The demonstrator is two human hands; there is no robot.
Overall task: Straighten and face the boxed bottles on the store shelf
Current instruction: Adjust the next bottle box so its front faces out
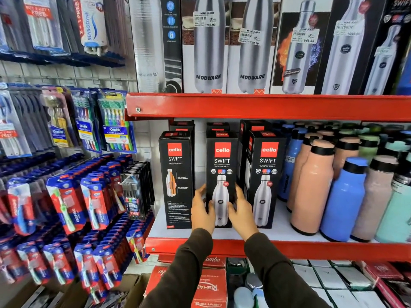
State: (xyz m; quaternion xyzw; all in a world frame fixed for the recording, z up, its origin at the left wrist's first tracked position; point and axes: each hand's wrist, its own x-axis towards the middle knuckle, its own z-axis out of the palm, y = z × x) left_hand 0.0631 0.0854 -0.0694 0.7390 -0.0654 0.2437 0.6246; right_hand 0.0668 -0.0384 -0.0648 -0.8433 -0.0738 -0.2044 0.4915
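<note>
Three black Cello Swift bottle boxes stand upright in a front row on the white middle shelf (280, 227). The middle box (221, 161) faces forward; my left hand (201, 210) grips its lower left side and my right hand (241, 211) grips its lower right side. The left box (176, 174) is turned so that a side panel with small text faces out. The right box (266, 170) shows its front and stands close beside the middle one. More black boxes (216, 125) stand behind in a second row, mostly hidden.
Loose peach, blue, grey and mint bottles (342, 196) crowd the shelf to the right. Tall Modware and Cello boxes (251, 52) fill the shelf above. Toothbrush packs (115, 123) hang at left. Red shelf edges (266, 106) run above and below. Boxes fill the bottom shelf.
</note>
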